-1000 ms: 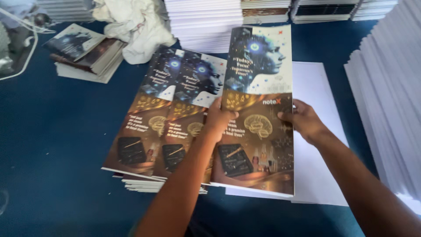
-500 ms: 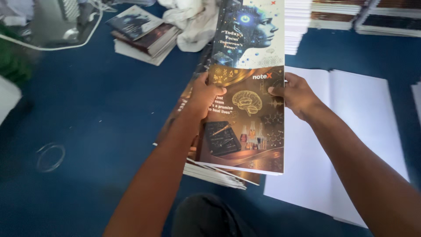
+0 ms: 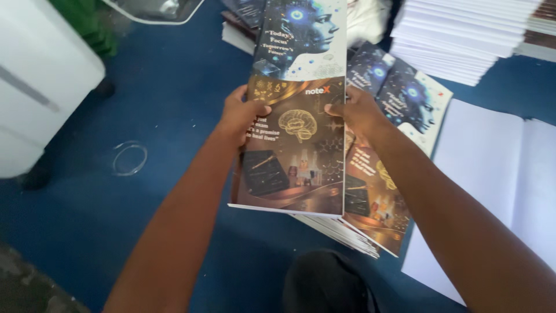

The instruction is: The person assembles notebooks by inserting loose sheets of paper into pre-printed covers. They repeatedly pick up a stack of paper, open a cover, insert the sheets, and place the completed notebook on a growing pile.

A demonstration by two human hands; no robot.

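Hands: left hand [image 3: 243, 113] and right hand [image 3: 354, 110] clamp the two long edges of a tall glossy notebook [image 3: 295, 110], thumbs pressed on the cover, fingers curled behind.
Notebook: lifted clear of the blue tabletop [image 3: 174, 87] and held nearly flat toward the camera, its cover showing a robot head above a golden brain.
Change: a second ago the same cover lay on the fanned pile with both hands resting on it; now it is raised and drawn to the left, so one copy has been separated from the rest.
Pile: fanned stack of matching notebooks [image 3: 382, 191] stays on the tabletop just beneath and to the right of the raised copy.
Surroundings: loose white sheets [image 3: 492, 179] lie right of the pile; stacked white paper [image 3: 463, 35] sits at the far edge; a white cabinet [image 3: 40, 75] stands at left, a thin ring [image 3: 130, 157] nearby on the blue surface.
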